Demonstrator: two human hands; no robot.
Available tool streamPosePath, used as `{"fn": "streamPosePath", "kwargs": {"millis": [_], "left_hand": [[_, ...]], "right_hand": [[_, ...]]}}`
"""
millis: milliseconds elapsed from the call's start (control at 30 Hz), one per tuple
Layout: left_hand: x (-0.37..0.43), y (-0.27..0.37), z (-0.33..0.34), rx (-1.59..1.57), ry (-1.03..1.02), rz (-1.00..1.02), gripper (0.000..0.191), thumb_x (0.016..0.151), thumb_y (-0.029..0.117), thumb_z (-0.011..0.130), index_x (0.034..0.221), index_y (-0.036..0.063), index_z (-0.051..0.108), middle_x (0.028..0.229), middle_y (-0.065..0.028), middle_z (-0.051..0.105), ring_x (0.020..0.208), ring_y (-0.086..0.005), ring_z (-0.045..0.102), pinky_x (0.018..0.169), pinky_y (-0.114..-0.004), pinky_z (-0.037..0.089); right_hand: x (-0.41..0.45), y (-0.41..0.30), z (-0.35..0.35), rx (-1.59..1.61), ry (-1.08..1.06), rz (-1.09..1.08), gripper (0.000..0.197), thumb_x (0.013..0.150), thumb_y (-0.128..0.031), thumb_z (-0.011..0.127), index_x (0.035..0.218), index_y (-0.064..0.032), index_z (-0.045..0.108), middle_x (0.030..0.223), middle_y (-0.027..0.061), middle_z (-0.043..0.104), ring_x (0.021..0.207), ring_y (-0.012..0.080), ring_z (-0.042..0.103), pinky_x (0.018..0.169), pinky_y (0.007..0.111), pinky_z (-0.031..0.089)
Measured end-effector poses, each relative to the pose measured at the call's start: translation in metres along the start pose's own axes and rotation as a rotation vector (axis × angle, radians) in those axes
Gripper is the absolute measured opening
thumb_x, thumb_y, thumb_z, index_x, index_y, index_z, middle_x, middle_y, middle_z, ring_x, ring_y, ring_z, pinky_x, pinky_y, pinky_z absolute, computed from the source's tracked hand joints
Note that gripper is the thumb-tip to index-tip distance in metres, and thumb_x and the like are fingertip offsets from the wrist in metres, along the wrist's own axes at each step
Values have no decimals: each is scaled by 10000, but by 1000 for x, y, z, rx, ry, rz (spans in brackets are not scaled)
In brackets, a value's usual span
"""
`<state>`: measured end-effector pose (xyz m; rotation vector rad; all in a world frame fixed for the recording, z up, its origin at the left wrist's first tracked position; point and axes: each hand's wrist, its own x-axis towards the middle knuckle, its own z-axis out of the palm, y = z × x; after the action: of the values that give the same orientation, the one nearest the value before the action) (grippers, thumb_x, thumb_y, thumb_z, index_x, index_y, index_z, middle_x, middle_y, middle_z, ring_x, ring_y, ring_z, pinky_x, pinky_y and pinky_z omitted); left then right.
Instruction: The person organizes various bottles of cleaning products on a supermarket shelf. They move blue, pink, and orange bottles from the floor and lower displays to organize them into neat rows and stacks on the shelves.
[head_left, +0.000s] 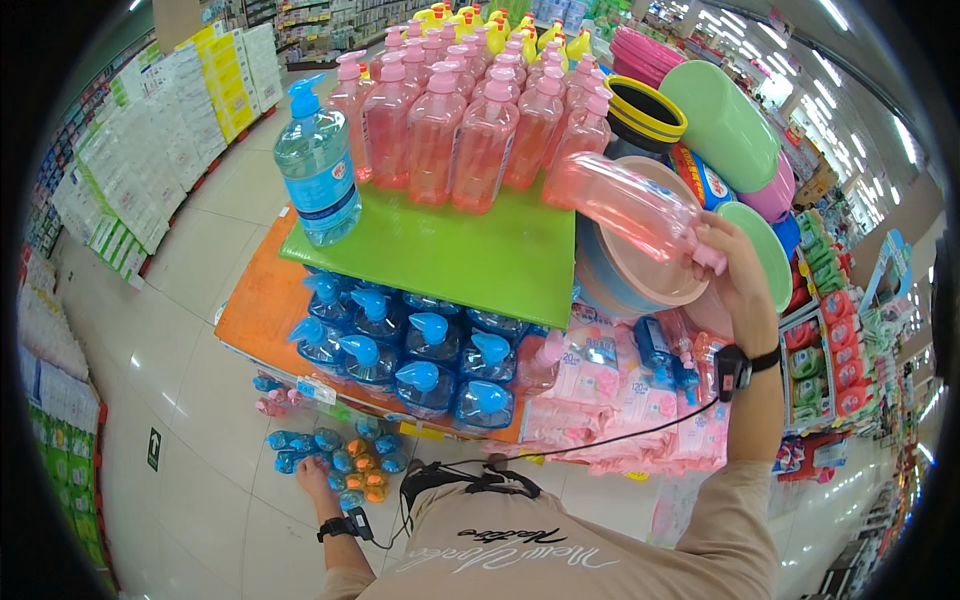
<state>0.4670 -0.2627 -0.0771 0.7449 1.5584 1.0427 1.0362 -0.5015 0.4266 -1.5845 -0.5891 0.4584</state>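
My right hand (727, 251) grips a clear pump bottle of pink liquid (626, 206) near its pink pump head. The bottle lies nearly sideways, tilted, in front of a pale pink basin (652, 244). Rows of upright pink pump bottles (439, 150) stand on a green board (450, 244). At the board's left end stands a blue pump bottle (319, 172). My left hand (313, 476) hangs low at the left, its fingers partly curled. In the picture it borders several blue and orange capped bottles (337, 457) near the floor; its grip is unclear.
Below the board, blue pump bottles (427, 360) crowd an orange display surface (259, 289). Pink packs (600, 382) are stacked to their right. A green basin (724, 124) and other tubs rise at the right. A cable (622, 442) runs from my right wrist across my front.
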Motion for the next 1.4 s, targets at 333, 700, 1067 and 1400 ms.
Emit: {"fn": "streamPosePath", "kwargs": {"millis": [333, 700, 1067, 1400], "left_hand": [[25, -35, -31, -152, 69, -45, 139, 965, 167, 559, 953, 38, 610, 811, -50, 646, 649, -144, 600, 546, -259, 450], [34, -34, -58, -6, 71, -184, 167, 929, 197, 512, 947, 52, 594, 803, -41, 617, 667, -161, 587, 535, -275, 416], [52, -26, -11, -5, -21, -145, 105, 916, 151, 533, 922, 52, 567, 797, -84, 634, 576, -180, 579, 465, -272, 395], [10, -31, -14, -79, -6, -109, 103, 906, 145, 532, 907, 52, 577, 786, -64, 623, 626, -195, 595, 508, -272, 417]], "right_hand": [[86, -25, 95, -651, -277, 122, 242, 839, -232, 632, 921, -4, 631, 737, 102, 676, 551, 166, 639, 454, 241, 483], [186, -47, 131, -709, -259, 151, 338, 848, -401, 710, 922, -72, 691, 684, 72, 665, 516, 154, 601, 478, 265, 468], [222, -67, 149, -933, -579, -48, 307, 836, -352, 664, 952, -68, 669, 803, 62, 671, 621, 179, 624, 555, 314, 505], [238, -74, 143, -1026, -879, -221, 217, 718, -168, 688, 845, -29, 579, 706, 56, 570, 602, 174, 599, 536, 323, 465]]}}
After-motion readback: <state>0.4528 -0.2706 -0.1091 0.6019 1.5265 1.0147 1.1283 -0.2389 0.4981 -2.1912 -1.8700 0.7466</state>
